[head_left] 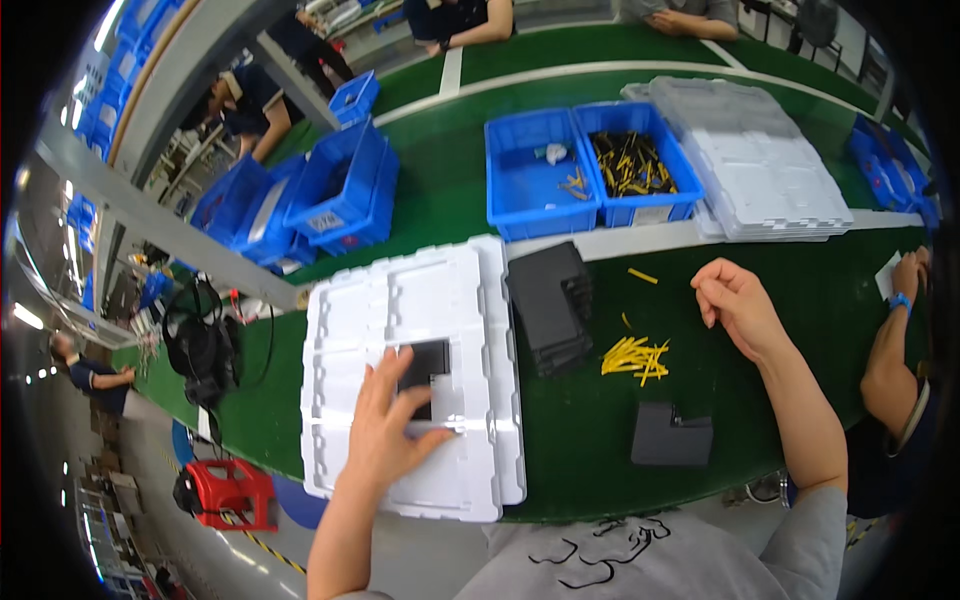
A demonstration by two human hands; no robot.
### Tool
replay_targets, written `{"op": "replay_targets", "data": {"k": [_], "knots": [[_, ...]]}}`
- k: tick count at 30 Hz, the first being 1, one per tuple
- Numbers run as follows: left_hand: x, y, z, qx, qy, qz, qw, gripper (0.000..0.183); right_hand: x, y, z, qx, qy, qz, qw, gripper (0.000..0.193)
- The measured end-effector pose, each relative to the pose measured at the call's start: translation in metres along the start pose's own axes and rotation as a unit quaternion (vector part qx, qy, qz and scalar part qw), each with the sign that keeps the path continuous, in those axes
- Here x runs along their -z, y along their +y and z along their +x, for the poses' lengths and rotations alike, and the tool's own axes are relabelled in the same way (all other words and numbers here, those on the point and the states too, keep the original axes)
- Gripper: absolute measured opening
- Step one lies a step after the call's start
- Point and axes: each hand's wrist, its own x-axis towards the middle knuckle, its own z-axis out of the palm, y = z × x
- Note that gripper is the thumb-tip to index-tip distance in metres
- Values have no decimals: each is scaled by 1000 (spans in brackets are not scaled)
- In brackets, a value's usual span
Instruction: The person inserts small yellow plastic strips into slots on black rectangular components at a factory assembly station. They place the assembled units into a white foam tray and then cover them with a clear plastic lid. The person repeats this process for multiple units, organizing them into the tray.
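Note:
My left hand [388,428] reaches over a white plastic tray [340,300], its fingers and thumb spread. Under the fingertips lies a dark flat L-shaped piece [432,355], partly hidden by the hand. My right hand [738,305] hovers over the green table with its fingers curled together; whatever they may hold does not show. Between the hands are a stack of dark notched pieces [550,300] and a loose pile of thin yellow strips [635,357]. A single yellow strip [643,276] lies nearer my right hand. Toward my body sits another dark L-shaped piece [670,435].
Beyond the tray stand two blue bins [540,170], the right one filled with yellow and dark bits. Stacked pale trays [765,170] are at the back right, more blue bins [345,190] at the left. A co-worker's arm [885,350] rests at the right edge.

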Motion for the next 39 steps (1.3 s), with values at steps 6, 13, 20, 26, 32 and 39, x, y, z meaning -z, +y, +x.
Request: {"op": "replay_targets", "data": {"k": [6,13,20,26,32,39], "knots": [[0,8,-5,-128,80,77,986,23,4,0,0,6,-11,-18,1000,12],[29,2,7,-68,150,15,986,23,2,2,-4,15,-43,-75,996,12],[47,-5,3,-62,196,-18,978,11,4,8,-6,32,-77,-164,983,12],[40,-5,3,-77,193,-20,978,12,7,9,-6,75,-114,-224,965,10],[5,10,7,-122,56,65,989,24,0,5,-7,60,-137,-194,970,7],[-14,13,17,-121,63,45,990,22,-3,2,-9,47,-114,-225,967,6]]}}
